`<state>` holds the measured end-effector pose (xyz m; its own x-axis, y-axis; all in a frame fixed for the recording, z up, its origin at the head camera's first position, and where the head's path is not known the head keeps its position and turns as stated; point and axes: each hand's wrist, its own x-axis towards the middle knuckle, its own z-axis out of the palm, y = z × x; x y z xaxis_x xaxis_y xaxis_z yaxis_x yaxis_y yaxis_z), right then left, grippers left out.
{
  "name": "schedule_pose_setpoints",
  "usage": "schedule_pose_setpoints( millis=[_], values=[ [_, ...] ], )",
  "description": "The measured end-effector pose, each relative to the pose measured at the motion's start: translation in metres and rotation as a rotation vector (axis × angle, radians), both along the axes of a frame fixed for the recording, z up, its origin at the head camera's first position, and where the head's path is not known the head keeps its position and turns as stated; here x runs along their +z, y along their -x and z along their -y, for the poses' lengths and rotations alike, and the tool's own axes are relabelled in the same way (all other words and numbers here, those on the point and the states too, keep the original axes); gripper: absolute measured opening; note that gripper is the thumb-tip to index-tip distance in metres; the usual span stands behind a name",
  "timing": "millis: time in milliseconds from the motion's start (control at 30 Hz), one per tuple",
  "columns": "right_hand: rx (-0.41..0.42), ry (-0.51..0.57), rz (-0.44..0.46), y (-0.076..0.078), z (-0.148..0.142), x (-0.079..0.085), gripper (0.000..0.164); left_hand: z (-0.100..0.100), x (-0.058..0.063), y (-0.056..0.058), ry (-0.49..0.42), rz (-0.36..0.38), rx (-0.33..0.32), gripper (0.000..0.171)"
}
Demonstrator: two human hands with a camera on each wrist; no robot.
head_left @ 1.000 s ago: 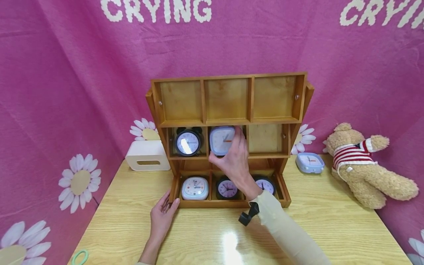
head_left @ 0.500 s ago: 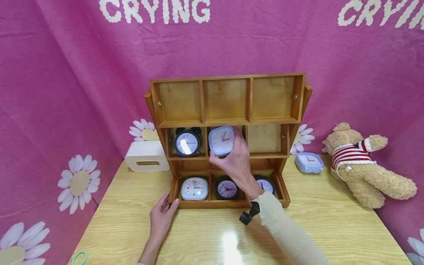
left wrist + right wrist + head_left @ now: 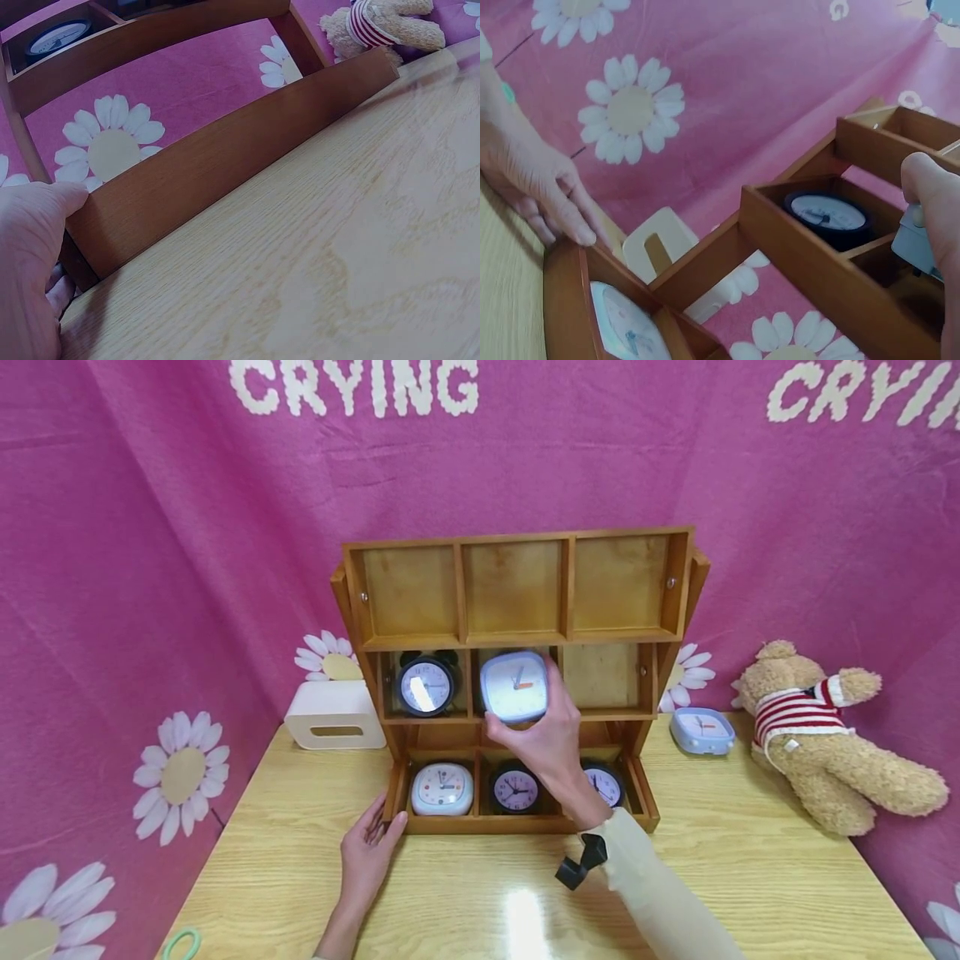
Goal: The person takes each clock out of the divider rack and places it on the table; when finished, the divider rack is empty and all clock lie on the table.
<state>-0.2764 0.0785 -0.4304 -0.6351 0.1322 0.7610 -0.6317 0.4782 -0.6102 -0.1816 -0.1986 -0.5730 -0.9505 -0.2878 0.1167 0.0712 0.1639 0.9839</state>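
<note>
A light-blue rounded-square alarm clock [image 3: 514, 687] is in my right hand [image 3: 546, 737], pinched between the thumb at its lower left and the fingers along its right side. It is in front of the middle compartment of the second tier of a three-tier wooden display rack [image 3: 517, 637]. In the right wrist view only an edge of that clock [image 3: 917, 241] shows past the thumb. My left hand [image 3: 366, 852] grips the rack's lower left corner, thumb on the front board [image 3: 225, 161], fingers round the side.
A black twin-bell clock [image 3: 425, 685] stands in the second tier's left compartment. The bottom tier holds a white clock [image 3: 442, 788] and two black round clocks. Another blue clock [image 3: 702, 731] and a teddy bear [image 3: 810, 735] are right; a white tissue box [image 3: 333, 714] is left.
My right hand has drawn the blue clock outward from the middle compartment, tilting it and shifting it slightly right. The left hand stays at the rack's corner.
</note>
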Motion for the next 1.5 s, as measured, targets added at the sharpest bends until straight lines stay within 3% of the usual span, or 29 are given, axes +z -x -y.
schedule_pose_setpoints(
  millis=[500,900,1233,1500],
  values=[
    [-0.063,0.022,-0.032,-0.029,-0.044,0.005,0.105,-0.001,0.002,0.001,0.010,-0.010,-0.006,0.059],
    [-0.091,0.069,-0.001,-0.046,-0.086,0.008,0.104,-0.001,0.001,0.004,0.002,-0.006,-0.010,0.060],
    [-0.177,0.109,-0.135,-0.059,-0.120,0.000,0.106,-0.001,-0.001,0.003,-0.005,0.002,-0.006,0.060],
    [-0.214,0.192,-0.171,-0.088,-0.126,0.022,0.093,0.002,-0.002,0.000,0.006,-0.010,-0.006,0.060]
  ],
)
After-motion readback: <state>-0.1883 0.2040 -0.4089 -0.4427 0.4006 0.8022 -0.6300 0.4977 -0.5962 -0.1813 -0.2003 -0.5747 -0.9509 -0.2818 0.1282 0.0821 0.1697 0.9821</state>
